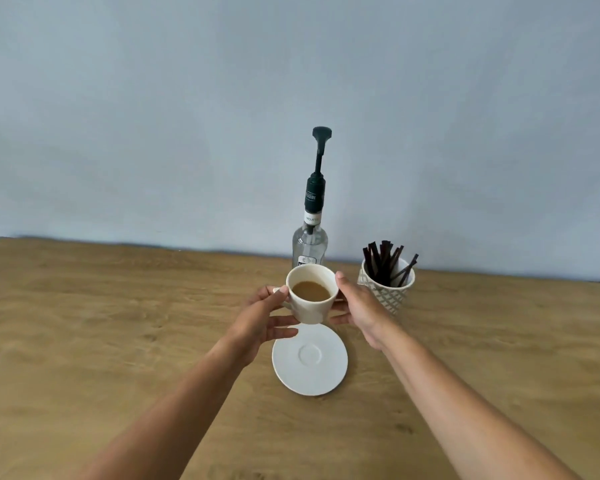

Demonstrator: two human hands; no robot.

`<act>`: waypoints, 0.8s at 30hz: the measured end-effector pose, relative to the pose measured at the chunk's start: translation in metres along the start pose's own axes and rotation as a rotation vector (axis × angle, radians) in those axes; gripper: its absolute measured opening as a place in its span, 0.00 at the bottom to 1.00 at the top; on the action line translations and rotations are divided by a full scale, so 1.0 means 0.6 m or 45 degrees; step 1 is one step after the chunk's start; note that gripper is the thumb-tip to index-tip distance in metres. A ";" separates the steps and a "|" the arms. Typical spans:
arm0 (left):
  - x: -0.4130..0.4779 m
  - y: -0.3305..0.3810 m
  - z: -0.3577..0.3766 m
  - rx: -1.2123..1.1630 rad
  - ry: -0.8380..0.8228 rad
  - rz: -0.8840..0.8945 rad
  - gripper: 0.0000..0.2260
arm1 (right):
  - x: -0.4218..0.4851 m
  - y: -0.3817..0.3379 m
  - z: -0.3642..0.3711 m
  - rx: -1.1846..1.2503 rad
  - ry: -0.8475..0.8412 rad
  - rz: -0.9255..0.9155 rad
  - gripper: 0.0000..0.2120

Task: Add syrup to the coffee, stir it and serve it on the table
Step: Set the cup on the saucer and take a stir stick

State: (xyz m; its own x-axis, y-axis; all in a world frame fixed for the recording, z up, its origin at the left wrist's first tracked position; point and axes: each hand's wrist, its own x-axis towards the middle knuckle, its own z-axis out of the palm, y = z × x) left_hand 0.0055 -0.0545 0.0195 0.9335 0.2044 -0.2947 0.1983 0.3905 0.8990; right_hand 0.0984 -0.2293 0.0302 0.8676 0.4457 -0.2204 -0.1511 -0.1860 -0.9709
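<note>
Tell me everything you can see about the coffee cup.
The cup is white, looks ceramic, and tapers toward its base. It holds light brown milky coffee, well below the rim. It is upright, lifted above the empty white saucer, in front of the syrup bottle. The left hand grips it at the handle side; the right hand steadies the opposite wall.
</note>
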 end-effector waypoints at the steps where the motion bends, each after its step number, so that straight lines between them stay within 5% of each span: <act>1: -0.001 -0.014 -0.002 0.000 -0.002 -0.024 0.07 | -0.004 0.017 0.003 0.008 0.025 0.022 0.17; 24: 0.021 -0.153 -0.042 0.334 0.063 -0.093 0.07 | -0.039 0.149 0.023 0.082 0.164 0.121 0.14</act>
State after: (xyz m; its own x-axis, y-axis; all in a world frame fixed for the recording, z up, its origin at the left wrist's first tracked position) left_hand -0.0085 -0.0650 -0.0748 0.8993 0.2304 -0.3716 0.3413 0.1614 0.9260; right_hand 0.0577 -0.2441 -0.0528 0.9009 0.3118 -0.3018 -0.2619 -0.1637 -0.9511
